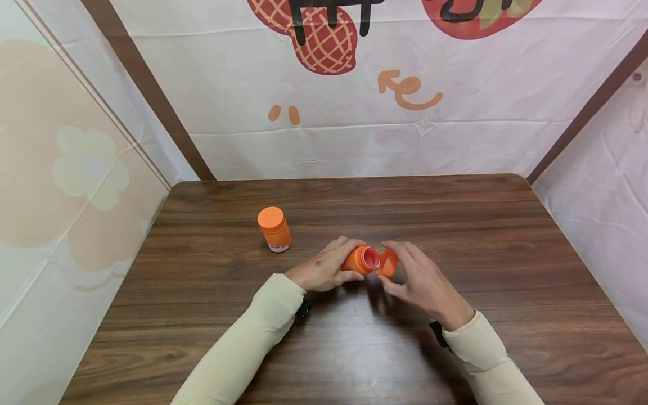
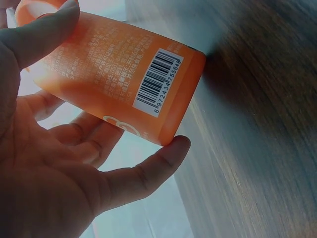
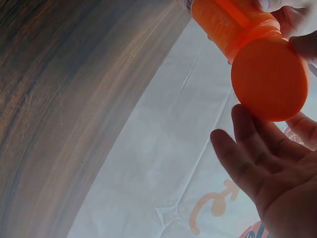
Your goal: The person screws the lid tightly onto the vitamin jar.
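My left hand (image 1: pixel 328 268) grips an orange plastic bottle (image 1: pixel 352 260), tipped on its side with its uncapped mouth toward the right. Printed text and a barcode label (image 2: pixel 158 82) show on its side in the left wrist view. The thumb lies across the bottle near its neck. Between the thumb and fingers of my right hand (image 1: pixel 422 279) is a round orange cap (image 3: pixel 270 79), held at the bottle's mouth with its hollow side facing the bottle. Whether cap and rim touch is hard to tell.
A second orange bottle (image 1: pixel 275 230), capped and upright, stands on the dark wood table (image 1: pixel 217 315) left of my hands. A printed white cloth (image 1: pixel 228 101) hangs behind the table's far edge, with more cloth at both sides.
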{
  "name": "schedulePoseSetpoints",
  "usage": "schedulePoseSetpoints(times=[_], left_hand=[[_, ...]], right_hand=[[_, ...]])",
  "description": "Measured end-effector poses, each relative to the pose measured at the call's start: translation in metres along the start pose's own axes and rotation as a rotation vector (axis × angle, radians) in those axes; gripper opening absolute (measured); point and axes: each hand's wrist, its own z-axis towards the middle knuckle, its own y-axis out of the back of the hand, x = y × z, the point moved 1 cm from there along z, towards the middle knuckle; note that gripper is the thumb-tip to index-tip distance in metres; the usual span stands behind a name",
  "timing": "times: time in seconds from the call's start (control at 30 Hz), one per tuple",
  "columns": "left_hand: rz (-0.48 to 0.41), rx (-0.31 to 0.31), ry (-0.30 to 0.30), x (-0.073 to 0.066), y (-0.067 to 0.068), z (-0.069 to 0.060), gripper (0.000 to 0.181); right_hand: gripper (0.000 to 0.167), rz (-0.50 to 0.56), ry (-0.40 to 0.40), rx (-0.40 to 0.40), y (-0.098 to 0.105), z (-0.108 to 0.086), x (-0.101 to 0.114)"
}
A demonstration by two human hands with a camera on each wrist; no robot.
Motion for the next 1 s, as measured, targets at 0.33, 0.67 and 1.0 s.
schedulePoseSetpoints(times=[0.33,0.67,1.0], left_hand=[[0.019,0.002,-0.012,-0.001,0.000,0.000,0.059],[0.032,0.000,-0.028,-0.002,0.000,-0.001,0.057],[0.027,0.010,-0.033,-0.002,0.000,-0.001,0.058]], right_hand=[[0.060,0.088,0.042,-0.026,-0.004,0.005,0.003],[0.060,0.055,0.145,-0.097,-0.009,0.009,0.002],[0.059,0.002,0.146,-0.076,-0.010,0.012,0.005]])
